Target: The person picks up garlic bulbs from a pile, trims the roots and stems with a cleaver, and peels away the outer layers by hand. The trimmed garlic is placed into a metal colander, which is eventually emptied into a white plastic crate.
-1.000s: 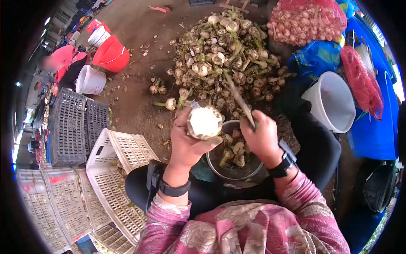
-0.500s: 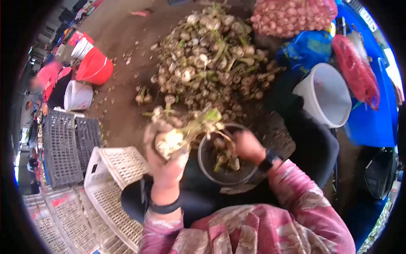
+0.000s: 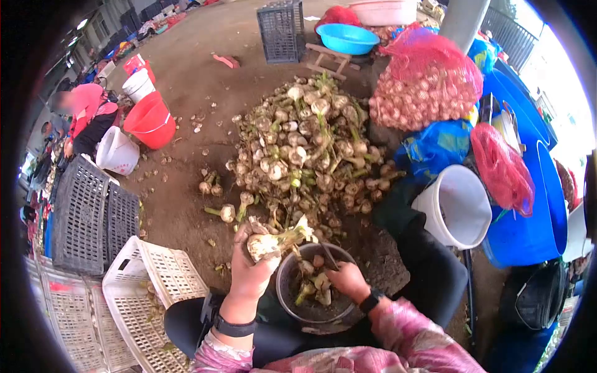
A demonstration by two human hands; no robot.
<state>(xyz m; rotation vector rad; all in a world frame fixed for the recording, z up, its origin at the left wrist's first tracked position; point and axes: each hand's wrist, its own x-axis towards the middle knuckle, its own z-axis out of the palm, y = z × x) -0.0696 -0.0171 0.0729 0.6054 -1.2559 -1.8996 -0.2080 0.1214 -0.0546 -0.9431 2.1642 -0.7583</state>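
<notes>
Head view, looking down over the person's lap. Lower centre: the left hand (image 3: 249, 270) is wrapped around a garlic bulb (image 3: 268, 244), fingers closed on its pale, soil-stained head, with the green stalk end pointing toward the right of the frame. The bulb is held just above the left rim of a round metal bowl (image 3: 287, 304) that sits between the person's knees. The right hand (image 3: 348, 280) lies over the bowl's right rim, fingers curled around a thin dark tool (image 3: 329, 256); whether this is a blade cannot be told. Inside the bowl lie several trimmed pieces (image 3: 314, 283) of stalk and bulb.

Centre: a large heap of untrimmed garlic (image 3: 305, 146) lies on the bare floor (image 3: 186, 205), with a few loose bulbs scattered to its left. Right of centre: a white bucket (image 3: 457, 208), near the person's right knee, and a blue tub (image 3: 528, 217) beyond it. Upper right: a red mesh sack (image 3: 429, 81) filled with bulbs. Lower left: a white plastic crate (image 3: 149, 292), touching the person's left leg, with dark crates (image 3: 90, 214) above it. Upper left: a red bucket (image 3: 149, 121), 2 white buckets beside it, and another person in a pink sleeve (image 3: 84, 102).
</notes>
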